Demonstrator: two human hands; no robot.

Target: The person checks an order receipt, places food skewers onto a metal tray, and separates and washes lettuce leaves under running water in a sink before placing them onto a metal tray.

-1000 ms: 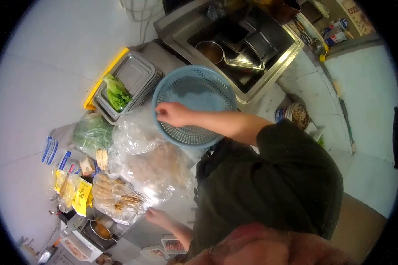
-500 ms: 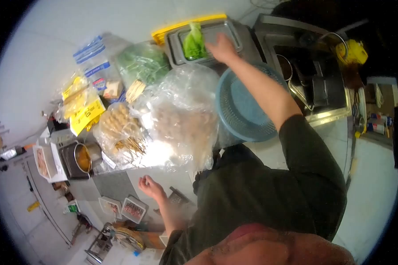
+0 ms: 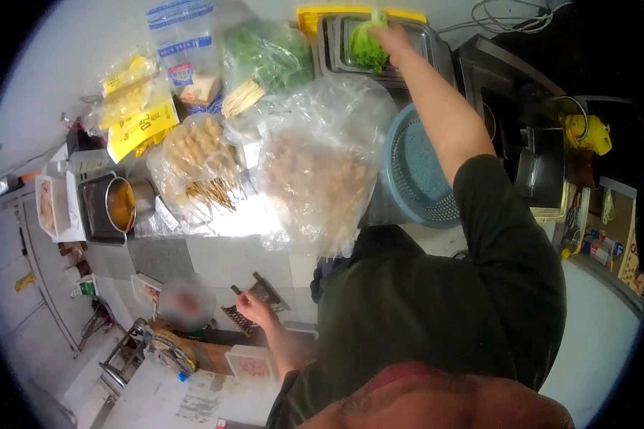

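My right hand point(image 3: 396, 44) reaches to the back of the counter, its fingers closed around the upper part of a green lettuce point(image 3: 369, 51). The lettuce is over a grey metal tray point(image 3: 333, 50). Below my right forearm stands a blue plastic colander point(image 3: 416, 175). My left hand point(image 3: 256, 310) hangs low at my left side, fingers curled in and nothing visible in them. Behind it, lower down, is a dark slotted rack point(image 3: 268, 289). A large clear plastic bag point(image 3: 315, 171) of brownish food lies on the counter in front of me.
Bagged skewers point(image 3: 202, 157), a bag of leafy greens point(image 3: 272, 57) and a yellow package point(image 3: 143, 129) crowd the counter's left. A metal pot point(image 3: 125, 204) of orange liquid stands at the far left. On the right is a dark sink-like unit point(image 3: 540, 164); a white tub point(image 3: 252, 363) sits low.
My right hand has moved onto the lettuce and closed on it; earlier it was apart, to the right. My left hand has dropped lower. The view has shifted.
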